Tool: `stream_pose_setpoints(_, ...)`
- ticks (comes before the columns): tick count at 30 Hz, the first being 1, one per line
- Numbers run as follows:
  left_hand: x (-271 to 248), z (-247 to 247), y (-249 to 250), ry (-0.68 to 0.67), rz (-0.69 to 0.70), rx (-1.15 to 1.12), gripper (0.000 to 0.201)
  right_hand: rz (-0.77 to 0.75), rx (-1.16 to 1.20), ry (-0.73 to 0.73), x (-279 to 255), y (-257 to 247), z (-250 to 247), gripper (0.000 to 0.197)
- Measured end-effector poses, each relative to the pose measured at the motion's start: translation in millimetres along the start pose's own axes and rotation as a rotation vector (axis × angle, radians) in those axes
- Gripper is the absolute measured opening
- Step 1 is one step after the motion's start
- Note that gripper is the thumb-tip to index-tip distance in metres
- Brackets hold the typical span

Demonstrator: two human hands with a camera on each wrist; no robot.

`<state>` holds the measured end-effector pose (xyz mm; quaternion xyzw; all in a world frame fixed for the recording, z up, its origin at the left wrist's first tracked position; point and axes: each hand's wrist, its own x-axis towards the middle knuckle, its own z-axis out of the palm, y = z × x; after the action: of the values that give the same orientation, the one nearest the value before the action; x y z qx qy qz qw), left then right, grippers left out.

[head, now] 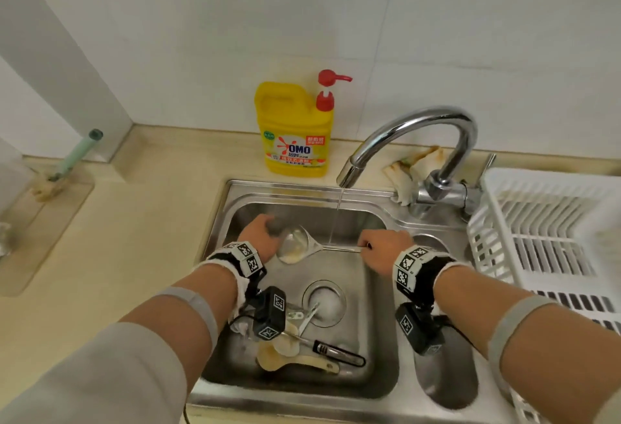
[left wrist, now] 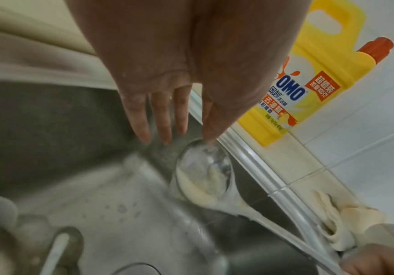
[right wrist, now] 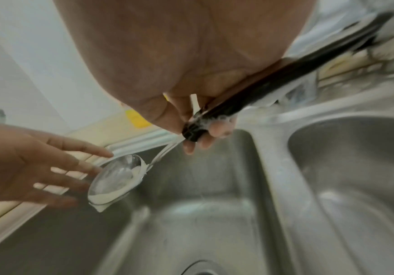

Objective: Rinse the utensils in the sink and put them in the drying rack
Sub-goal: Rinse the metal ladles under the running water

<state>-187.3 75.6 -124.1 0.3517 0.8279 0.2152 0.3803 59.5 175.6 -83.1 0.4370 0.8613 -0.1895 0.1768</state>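
A soiled ladle [head: 295,246] is held level over the sink [head: 376,339] by its black handle, gripped in the right hand [head: 386,250] — left hand [head: 260,237] spread flat, fingertips [left wrist: 209,138] touching the bowl — water falling from the tap [head: 416,141] onto the shaft.

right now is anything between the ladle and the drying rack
The faucet, its base at the sink's back right beside the rack, arches toward that line. The right hand holds the ladle in front of it; lifted over the rim, nothing else visible blocks.
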Motion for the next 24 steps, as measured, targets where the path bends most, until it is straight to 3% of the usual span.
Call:
stream_pose_setpoints(2, 1.5, 11.2, 14.3, -0.094, -0.019, -0.119, 0.056, 0.036, -0.005, 0.055, -8.9, 12.8, -11.0, 0.022)
stream_pose_setpoints(4, 1.7, 22.1, 26.3, -0.145, 0.001, -0.177, 0.042, 0.061, -0.01, 0.102, -13.2, 23.1, -16.4, 0.02)
stream_pose_setpoints(7, 11.5, 39.2, 39.6, -0.14, -0.001, -0.306, 0.063, 0.119, 0.001, 0.154, -17.9, 37.9, -22.2, 0.016)
stream_pose_setpoints(9, 16.9, 46.1, 47.4, -0.137, -0.039, -0.36, 0.044, 0.143, 0.008, 0.177, -19.6, 44.0, -25.0, 0.013)
stream_pose_setpoints(21, 47.7, 50.4, 58.5, -0.059, -0.098, -0.384, 0.018, 0.151, 0.01, 0.219, -0.3, 46.7, -32.9, 0.012)
stream_pose_setpoints(24, 52.2, 51.7, 55.6, -0.062, -0.06, -0.346, 0.021, 0.171, 0.014, 0.21, 3.7, 44.4, -30.9, 0.014)
